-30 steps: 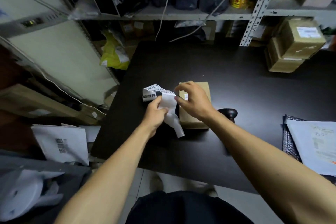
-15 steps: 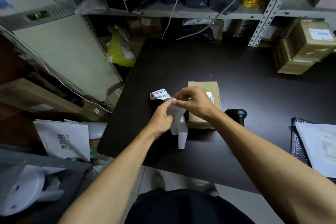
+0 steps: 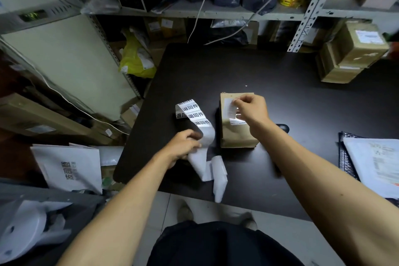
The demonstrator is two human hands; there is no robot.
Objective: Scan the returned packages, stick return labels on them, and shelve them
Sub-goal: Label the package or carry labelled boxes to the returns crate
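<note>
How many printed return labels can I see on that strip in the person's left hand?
3 whole ones on the label strip, stacked in its upper part: top, middle, lowest. Another partly shows at the left edge; more may be hidden.

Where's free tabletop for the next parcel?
Bare table lies beyond the small box, up to the shelf, and right of it toward the stacked cartons. Crowded: the label strip in the left hand, and the mailers at the right edge.

Right hand (image 3: 251, 110) hides part of box (image 3: 236, 136).
</note>
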